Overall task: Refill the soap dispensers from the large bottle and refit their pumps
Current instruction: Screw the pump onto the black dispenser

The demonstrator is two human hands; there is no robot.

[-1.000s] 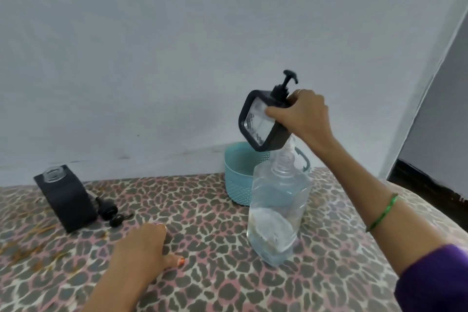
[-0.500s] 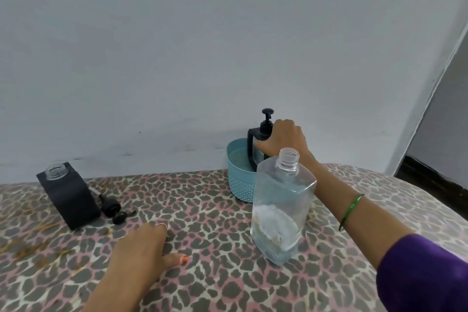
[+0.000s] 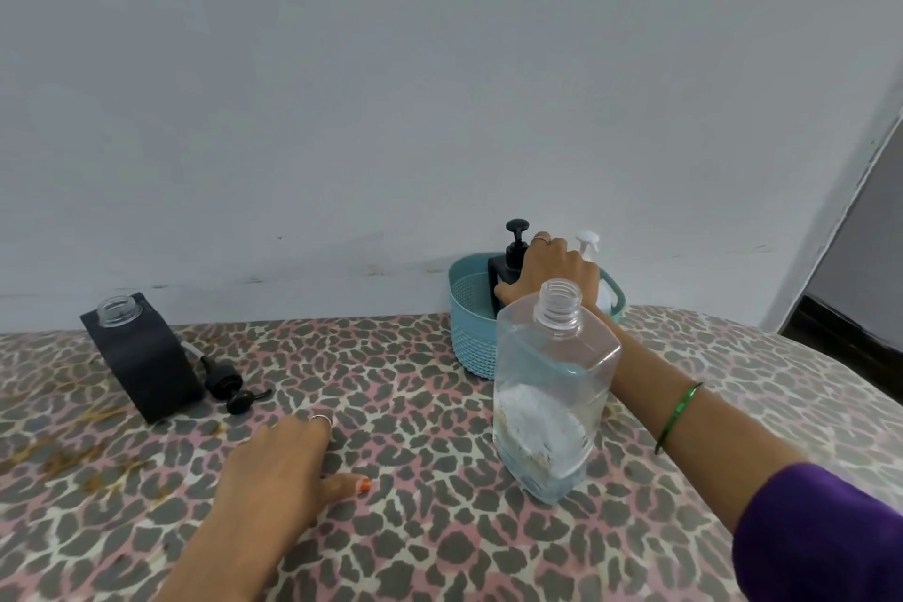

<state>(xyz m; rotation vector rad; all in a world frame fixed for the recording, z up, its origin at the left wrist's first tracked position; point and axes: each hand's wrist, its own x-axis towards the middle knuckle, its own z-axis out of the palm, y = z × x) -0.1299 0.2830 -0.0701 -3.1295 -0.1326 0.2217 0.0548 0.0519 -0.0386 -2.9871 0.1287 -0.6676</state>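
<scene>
Right hand [image 3: 549, 276] had lowered the pumped dispenser [image 3: 505, 269] into the basket [image 3: 469, 332], fingers around it; left hand [image 3: 281, 464] flat, empty. Second dispenser [image 3: 141, 357] uncapped, pump [image 3: 227, 384] beside it.

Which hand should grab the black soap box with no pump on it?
Probably left. The left hand lies flat nearer the open black dispenser; the right hand is at the teal basket.

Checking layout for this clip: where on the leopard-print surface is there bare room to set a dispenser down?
Free: the stretch between the loose pump and the teal basket, and right of the large bottle. Crowded: the basket itself and around the open black dispenser.
</scene>
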